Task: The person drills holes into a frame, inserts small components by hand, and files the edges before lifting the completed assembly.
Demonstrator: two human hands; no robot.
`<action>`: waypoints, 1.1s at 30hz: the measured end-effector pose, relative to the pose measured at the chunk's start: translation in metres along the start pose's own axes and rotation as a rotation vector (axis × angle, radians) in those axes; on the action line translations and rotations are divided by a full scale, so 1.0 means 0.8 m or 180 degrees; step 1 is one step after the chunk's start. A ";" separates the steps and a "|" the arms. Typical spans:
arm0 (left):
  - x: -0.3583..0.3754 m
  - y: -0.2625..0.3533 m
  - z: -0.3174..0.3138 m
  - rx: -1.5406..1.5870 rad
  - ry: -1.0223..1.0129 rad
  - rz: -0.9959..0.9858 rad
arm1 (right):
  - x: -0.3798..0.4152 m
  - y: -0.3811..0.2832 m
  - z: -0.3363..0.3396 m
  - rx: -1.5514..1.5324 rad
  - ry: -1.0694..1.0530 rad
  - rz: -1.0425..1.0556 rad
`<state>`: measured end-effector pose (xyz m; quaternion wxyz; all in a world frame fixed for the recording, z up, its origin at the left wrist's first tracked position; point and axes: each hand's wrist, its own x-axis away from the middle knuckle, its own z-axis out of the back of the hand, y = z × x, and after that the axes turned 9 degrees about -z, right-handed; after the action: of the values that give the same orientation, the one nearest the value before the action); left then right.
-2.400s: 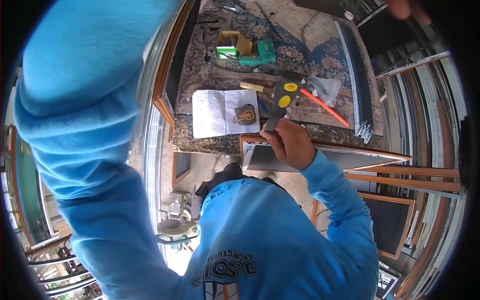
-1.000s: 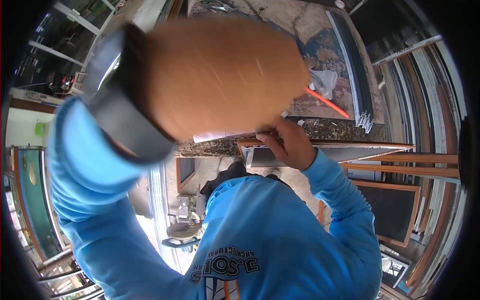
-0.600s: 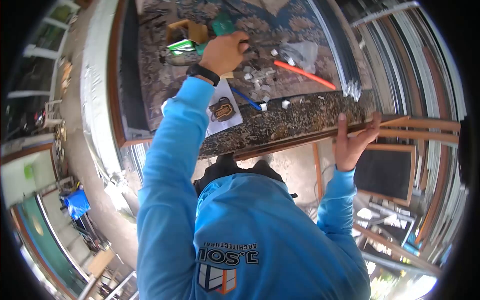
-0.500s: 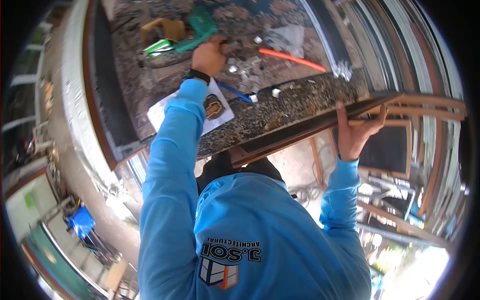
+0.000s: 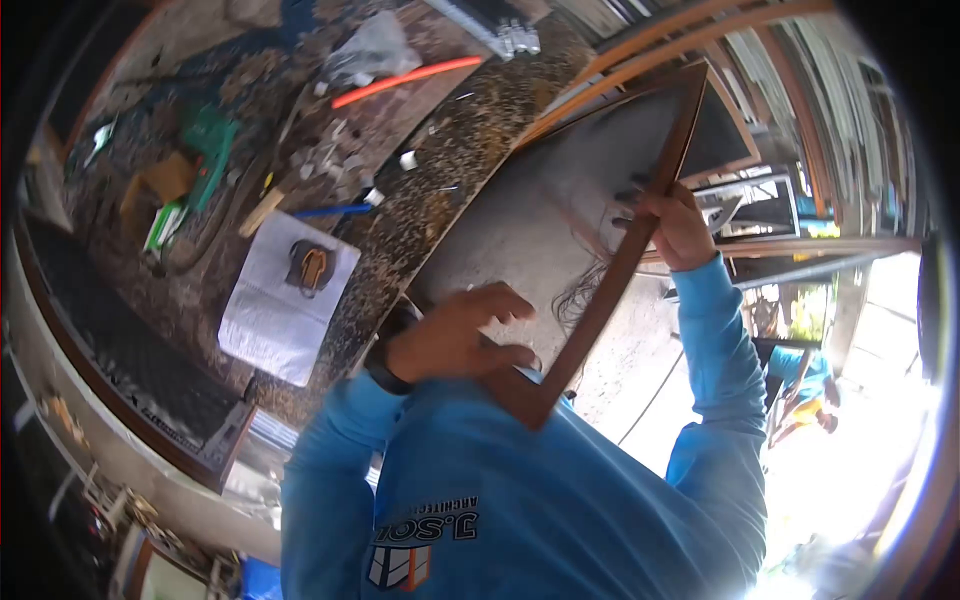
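Note:
My right hand [image 5: 680,228] is wrapped round the long side of a brown frame [image 5: 612,288] with a see-through dark panel, its fingertips showing on the panel side. The frame stands tilted between the workbench and my body, one corner near my chest. Close to its lower end is my left hand [image 5: 455,335], fingers and thumb apart, a dark band on the wrist. Whether it touches the frame is unclear. On the bench [image 5: 470,120] lie a green tool [image 5: 208,155], a white paper [image 5: 285,300], a blue pen-like item [image 5: 330,210] and an orange-red strip [image 5: 405,80].
Small white pieces [image 5: 330,155], a clear plastic bag [image 5: 372,50] and a cardboard box [image 5: 165,185] are on the bench. Long profiles [image 5: 850,120] are stacked at the right. Another person [image 5: 805,385] is in the bright background at the lower right.
My left hand has come away from the green tool and back towards my body. The brown frame has swung up off the bench edge, with my right hand on it. The view has turned.

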<state>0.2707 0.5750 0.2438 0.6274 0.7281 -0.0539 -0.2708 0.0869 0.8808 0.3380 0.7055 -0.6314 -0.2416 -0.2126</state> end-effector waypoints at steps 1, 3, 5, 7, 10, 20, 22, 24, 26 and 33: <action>-0.012 -0.008 -0.019 -0.0053 -0.0138 -0.0067 | 0.009 -0.001 0.030 0.0052 0.0086 -0.0071; -0.028 -0.023 -0.056 -0.0149 -0.0402 -0.0169 | 0.030 0.001 0.096 0.0285 0.0258 -0.0186; -0.046 -0.046 -0.079 -0.0130 -0.0434 -0.0124 | 0.040 0.017 0.196 0.0180 0.0221 -0.0267; -0.074 -0.050 -0.092 -0.0253 -0.0493 -0.0025 | 0.077 0.024 0.261 0.0278 0.0317 -0.0310; -0.122 -0.060 -0.106 -0.0656 -0.0331 0.0139 | 0.152 0.041 0.357 0.0380 0.0082 -0.0190; -0.352 -0.092 -0.124 -0.2117 0.1112 -0.1591 | 0.327 0.024 0.496 0.2495 0.0365 0.0531; -0.336 -0.093 -0.123 -0.0284 0.0534 -0.0663 | 0.320 0.000 0.506 0.2796 0.0213 0.0751; -0.279 -0.087 -0.122 0.0116 0.0861 -0.0241 | 0.294 -0.024 0.505 0.4227 0.0289 0.2055; -0.221 -0.086 -0.117 -0.0262 0.1211 -0.0034 | 0.257 -0.046 0.503 0.5008 0.0646 0.2631; -0.057 -0.050 -0.107 -0.0771 0.3007 0.0133 | 0.125 -0.134 0.297 0.4380 -0.0533 0.1653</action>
<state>0.2613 0.6780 0.2262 0.6688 0.6919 0.2541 0.0975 0.0846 1.1054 0.5036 0.9486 -0.0974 -0.2162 0.2095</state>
